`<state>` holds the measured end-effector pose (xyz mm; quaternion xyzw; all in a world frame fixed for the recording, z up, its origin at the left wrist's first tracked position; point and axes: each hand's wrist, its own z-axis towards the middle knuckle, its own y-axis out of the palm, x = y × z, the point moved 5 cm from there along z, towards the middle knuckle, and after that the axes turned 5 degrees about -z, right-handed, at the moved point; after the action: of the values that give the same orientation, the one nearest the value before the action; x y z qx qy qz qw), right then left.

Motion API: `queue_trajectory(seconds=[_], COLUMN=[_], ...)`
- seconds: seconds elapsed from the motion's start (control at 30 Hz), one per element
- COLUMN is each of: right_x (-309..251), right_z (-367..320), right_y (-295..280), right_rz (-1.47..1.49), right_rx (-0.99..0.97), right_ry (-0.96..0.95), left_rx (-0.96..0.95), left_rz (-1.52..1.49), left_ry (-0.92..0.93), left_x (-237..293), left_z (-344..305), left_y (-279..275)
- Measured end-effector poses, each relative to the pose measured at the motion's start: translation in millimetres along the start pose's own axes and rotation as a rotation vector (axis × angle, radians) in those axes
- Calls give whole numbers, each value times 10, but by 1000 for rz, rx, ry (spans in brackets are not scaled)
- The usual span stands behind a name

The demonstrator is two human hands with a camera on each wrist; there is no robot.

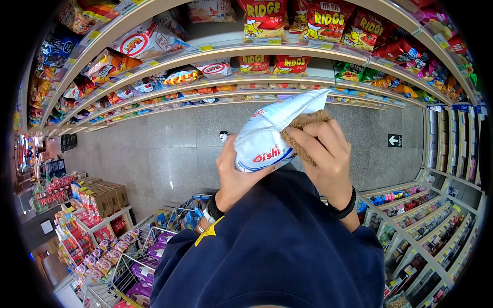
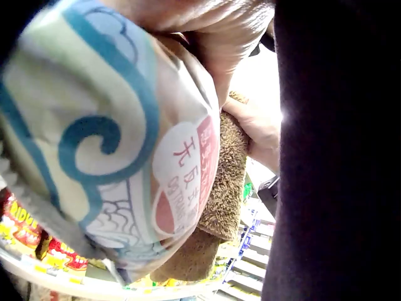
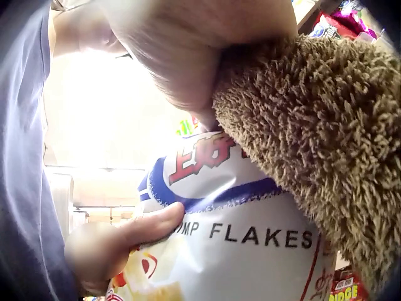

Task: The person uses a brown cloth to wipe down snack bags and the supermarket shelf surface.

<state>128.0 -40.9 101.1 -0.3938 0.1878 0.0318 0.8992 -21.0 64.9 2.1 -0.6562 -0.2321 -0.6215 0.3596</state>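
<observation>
A white and blue snack bag [image 1: 267, 134] marked "Oishi" is held tilted in front of the body. The left hand [image 1: 232, 172] grips its lower left side, the thumb on the front, as the right wrist view also shows. In the right hand [image 1: 328, 156] a fuzzy brown cloth [image 1: 303, 134] is pinched against the bag's right side. The left wrist view has the bag [image 2: 113, 132] up close, with the cloth [image 2: 224, 182] behind it. "FLAKES" can be read on the bag [image 3: 250, 263] in the right wrist view, beside the cloth [image 3: 326, 138].
Shelves [image 1: 226, 50] of snack bags curve across the front. A wire cart [image 1: 120, 274] with purple packs stands at lower left, near stacked cartons [image 1: 105, 197]. More racks [image 1: 421, 236] stand at lower right. Grey floor [image 1: 174, 149] lies beyond the hands.
</observation>
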Motion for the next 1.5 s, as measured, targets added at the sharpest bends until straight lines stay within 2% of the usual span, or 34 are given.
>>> queue_trajectory(seconds=[0.1,0.23,0.27,0.4,0.73,0.9,0.97,1.07,1.1,1.17,1.27,1.33,1.37,1.47,1.5], right_x=[-24,71,120,384,-29,-167,-219,-306,-347,-449,-508,-436,-369,-265,-264], right_z=[-21,-18,-11,15,6,12,10,22,19,34,48,-12,-40,-103,-117], right_y=[15,-7,-24,-79,51,47,40,33,33,23,26,48,64,67,67], right_rz=[-34,-196,-246,-341,-33,114,98,49,29,39,-5,-73,-113,-122,-124], right_rx=[45,96,95,63,20,59,97,136,142,150,155,128,124,109,81], right_ry=[-24,-117,-137,-63,4,155,146,98,78,52,8,-5,-2,30,41], left_rx=[-8,-47,-44,-66,-17,24,32,99,56,15,51,130,141,122,128], left_rz=[-24,-49,-101,-214,-143,-93,-51,-151,-100,-72,-74,-66,-51,64,20], left_ry=[-42,41,14,-56,-102,-31,21,81,130,43,89,212,153,147,136], left_x=[-13,-3,-11,-8,-71,-53,-41,-16,-95,-217,-281,-115,-93,-20,-78], left_z=[0,-2,-16,-46,-61,-44,-39,-27,-10,-17,-38,-29,-79,-87,-103], left_y=[-7,-19,-21,-25,-20,9,36,90,94,93,117,81,48,29,40])
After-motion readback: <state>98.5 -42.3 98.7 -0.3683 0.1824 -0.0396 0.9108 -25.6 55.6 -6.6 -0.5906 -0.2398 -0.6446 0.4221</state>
